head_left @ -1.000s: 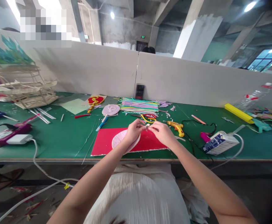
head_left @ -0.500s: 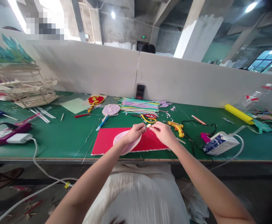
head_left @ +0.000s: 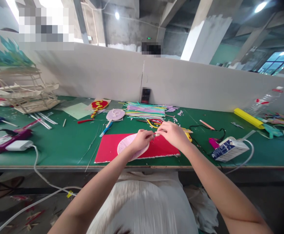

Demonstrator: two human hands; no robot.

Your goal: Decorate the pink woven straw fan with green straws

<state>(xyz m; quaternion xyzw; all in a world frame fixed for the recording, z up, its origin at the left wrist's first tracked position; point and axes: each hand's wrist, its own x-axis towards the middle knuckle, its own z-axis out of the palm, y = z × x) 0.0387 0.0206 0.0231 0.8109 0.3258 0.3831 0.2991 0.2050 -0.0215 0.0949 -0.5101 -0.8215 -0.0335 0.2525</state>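
My left hand (head_left: 142, 139) is closed on the edge of a pale pink round disc (head_left: 126, 144), held just above a red sheet (head_left: 108, 148) on the green table (head_left: 66, 143). My right hand (head_left: 172, 132) is pinched at the disc's upper rim, fingertips meeting those of the left hand around a small whitish piece (head_left: 157, 134) that I cannot name. Just behind the right hand lies a yellow glue gun (head_left: 188, 134), mostly hidden by it.
A bundle of coloured strips (head_left: 145, 110), a second pink disc (head_left: 115, 114) and a red-and-yellow ornament (head_left: 99, 104) lie further back. A white carton (head_left: 227, 150) and a yellow tube (head_left: 248, 117) sit right. A purple device (head_left: 7, 138) and wooden model (head_left: 25, 94) sit left.
My right hand has lifted slightly and moved up over the glue gun, still pinching at the disc's rim. The left hand and disc have barely moved.
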